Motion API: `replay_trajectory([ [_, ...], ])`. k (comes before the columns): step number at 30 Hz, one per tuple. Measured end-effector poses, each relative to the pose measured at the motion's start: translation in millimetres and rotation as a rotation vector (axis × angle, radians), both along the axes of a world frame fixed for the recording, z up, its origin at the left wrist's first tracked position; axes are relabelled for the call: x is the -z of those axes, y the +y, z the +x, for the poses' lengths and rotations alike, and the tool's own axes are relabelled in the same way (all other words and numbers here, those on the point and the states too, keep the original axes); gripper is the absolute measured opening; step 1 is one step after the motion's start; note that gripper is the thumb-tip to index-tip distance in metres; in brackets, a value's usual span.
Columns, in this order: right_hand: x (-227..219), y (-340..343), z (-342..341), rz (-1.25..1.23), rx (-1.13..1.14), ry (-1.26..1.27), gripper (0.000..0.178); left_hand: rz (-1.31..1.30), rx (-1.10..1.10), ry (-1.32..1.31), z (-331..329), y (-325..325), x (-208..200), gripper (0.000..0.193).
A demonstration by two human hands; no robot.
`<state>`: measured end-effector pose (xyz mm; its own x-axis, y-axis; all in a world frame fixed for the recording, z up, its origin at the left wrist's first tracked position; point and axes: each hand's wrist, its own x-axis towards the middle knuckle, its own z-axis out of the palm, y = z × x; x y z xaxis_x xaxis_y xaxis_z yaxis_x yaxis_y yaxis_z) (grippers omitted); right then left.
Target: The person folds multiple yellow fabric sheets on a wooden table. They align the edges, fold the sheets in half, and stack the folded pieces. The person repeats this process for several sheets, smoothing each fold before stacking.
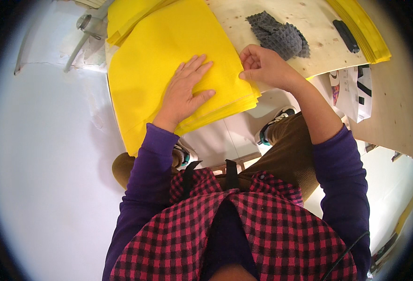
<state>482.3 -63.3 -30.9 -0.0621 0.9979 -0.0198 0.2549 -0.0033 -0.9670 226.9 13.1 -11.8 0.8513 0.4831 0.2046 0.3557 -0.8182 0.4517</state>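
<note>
A stack of bright yellow felt-like sheets (145,70) lies on the wooden table, its near edge hanging over the front. Palm down, my left hand (185,91) rests on the top sheet with the fingers spread and nothing in them. At the stack's right edge my right hand (265,68) has its fingers curled, with the thumb and forefinger closed on the margin of a yellow sheet. How many layers they pinch I cannot tell. Just beyond the right hand a crumpled grey waffle-textured cloth (281,40) lies on the table.
Bare plywood tabletop (232,18) shows behind the cloth. Farther right are a black elongated object (346,36) and another yellow pile (368,30). Below the table's right side hangs a white printed bag (356,93). A white wall (52,140) borders the left; my legs are under the table edge.
</note>
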Motion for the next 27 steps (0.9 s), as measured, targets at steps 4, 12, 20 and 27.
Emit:
replay_trajectory([
  [4, 3, 5, -2, 0.031, 0.031, 0.008, 0.031, -0.003, 0.001, -0.005, 0, 0, -1, 0.068],
  [12, -8, 7, -11, 0.181, 0.111, -0.130, 0.033, -0.004, -0.001, 0.005, 0, -1, -4, 0.074],
  [20, -18, 16, -21, 0.226, 0.137, -0.130, 0.034, -0.014, 0.001, -0.025, 1, 0, -3, 0.073],
  [27, -21, 17, -24, 0.213, 0.156, -0.144, 0.034, -0.051, -0.010, -0.036, 0, 0, -2, 0.065],
])
